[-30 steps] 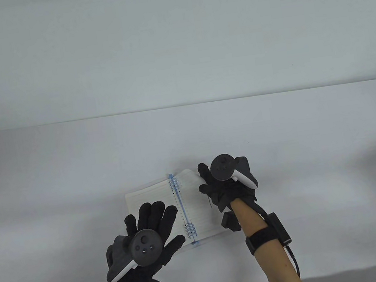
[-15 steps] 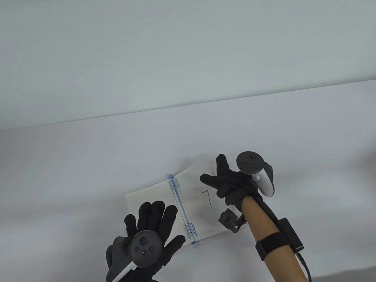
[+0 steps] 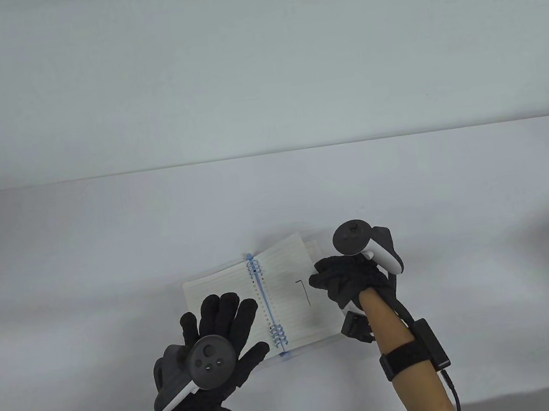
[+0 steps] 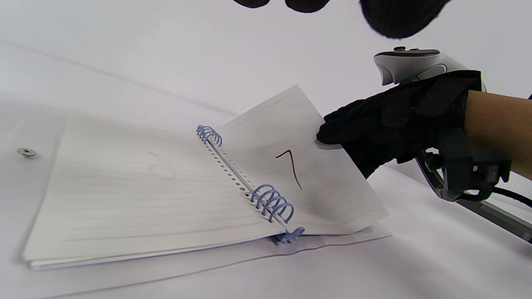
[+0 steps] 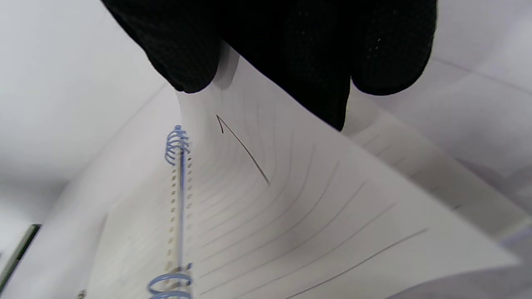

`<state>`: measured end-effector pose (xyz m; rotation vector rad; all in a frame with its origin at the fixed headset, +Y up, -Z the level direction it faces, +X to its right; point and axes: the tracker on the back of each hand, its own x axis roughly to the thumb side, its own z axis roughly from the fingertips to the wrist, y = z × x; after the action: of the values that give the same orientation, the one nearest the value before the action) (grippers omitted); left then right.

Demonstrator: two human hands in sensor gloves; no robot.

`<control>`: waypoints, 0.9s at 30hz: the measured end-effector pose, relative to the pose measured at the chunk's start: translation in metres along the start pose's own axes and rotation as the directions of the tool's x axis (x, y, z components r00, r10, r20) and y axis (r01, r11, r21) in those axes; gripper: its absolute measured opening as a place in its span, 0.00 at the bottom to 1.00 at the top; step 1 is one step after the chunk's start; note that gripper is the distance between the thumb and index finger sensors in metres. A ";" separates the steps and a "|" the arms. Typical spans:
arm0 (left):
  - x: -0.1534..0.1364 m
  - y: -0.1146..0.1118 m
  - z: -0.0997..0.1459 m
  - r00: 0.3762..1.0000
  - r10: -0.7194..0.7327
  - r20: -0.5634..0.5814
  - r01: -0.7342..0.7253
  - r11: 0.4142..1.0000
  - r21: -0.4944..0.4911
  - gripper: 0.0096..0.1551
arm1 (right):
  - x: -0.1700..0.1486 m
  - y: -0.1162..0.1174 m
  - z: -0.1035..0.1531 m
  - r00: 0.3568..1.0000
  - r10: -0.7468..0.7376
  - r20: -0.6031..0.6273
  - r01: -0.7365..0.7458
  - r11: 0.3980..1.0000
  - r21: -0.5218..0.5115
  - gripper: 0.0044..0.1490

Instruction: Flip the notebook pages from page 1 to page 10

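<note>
A small spiral notebook (image 3: 230, 292) with blue rings (image 3: 266, 305) lies open near the table's front. The right page (image 3: 290, 289) bears a hand-written 7 (image 3: 304, 292). My left hand (image 3: 221, 338) rests flat with spread fingers on the left page. My right hand (image 3: 347, 276) pinches the outer edge of the page marked 7 and holds it lifted off the pages below; this shows in the left wrist view (image 4: 357, 128) and the right wrist view (image 5: 291, 50), where the page (image 5: 291, 199) curves up to the fingers.
The white table (image 3: 105, 227) surrounds the notebook. A clear plastic cover (image 4: 332, 245) with a metal snap (image 4: 26, 152) lies under the notebook. A cable (image 3: 447, 384) runs along my right forearm.
My right hand moved from over the right page out to its outer edge, uncovering the 7, and closed its fingers on the page edge. My left hand stayed put.
</note>
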<state>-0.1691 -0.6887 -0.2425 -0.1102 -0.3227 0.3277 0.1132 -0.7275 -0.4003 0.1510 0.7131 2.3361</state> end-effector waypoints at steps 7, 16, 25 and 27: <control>-0.001 0.001 0.001 1.000 0.000 -0.002 0.000 1.000 0.007 0.47 | 0.022 0.014 -0.005 0.956 -0.248 0.158 0.234 0.967 0.100 0.30; -0.002 0.001 0.000 1.000 0.007 -0.003 -0.007 1.000 0.009 0.47 | 0.049 0.043 -0.020 0.906 -0.360 0.222 0.322 0.928 0.190 0.30; -0.002 0.002 0.000 1.000 0.010 0.000 -0.010 1.000 0.015 0.47 | 0.073 0.068 -0.031 0.917 -0.315 0.243 0.273 0.942 0.194 0.30; -0.002 0.002 0.001 1.000 0.009 0.001 -0.009 1.000 0.017 0.47 | 0.077 0.074 -0.033 0.918 -0.314 0.242 0.270 0.942 0.197 0.30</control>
<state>-0.1713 -0.6877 -0.2428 -0.0946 -0.3207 0.3399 0.0020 -0.7386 -0.3948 0.4002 0.7301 1.9244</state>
